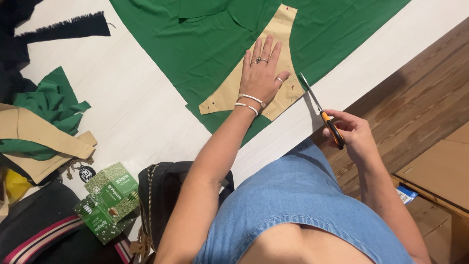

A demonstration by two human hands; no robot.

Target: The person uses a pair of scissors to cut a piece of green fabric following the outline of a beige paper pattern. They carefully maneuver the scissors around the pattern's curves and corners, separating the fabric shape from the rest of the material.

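Head view showed my left hand (263, 73) pressed flat, fingers spread, on the tan paper pattern (229, 95) over green fabric (195, 49) on the desk (127, 107), while my right hand (352, 134) fingers curled around orange-handled scissors (322, 113), blades parted at the pattern's edge.

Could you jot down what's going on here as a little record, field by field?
Surface: white table
Left hand: pressed flat on tan paper pattern
Under the pattern: green fabric
Right hand: grips orange-handled scissors, blades at the pattern's edge
Nearby: green boxes, black bag, fabric scraps
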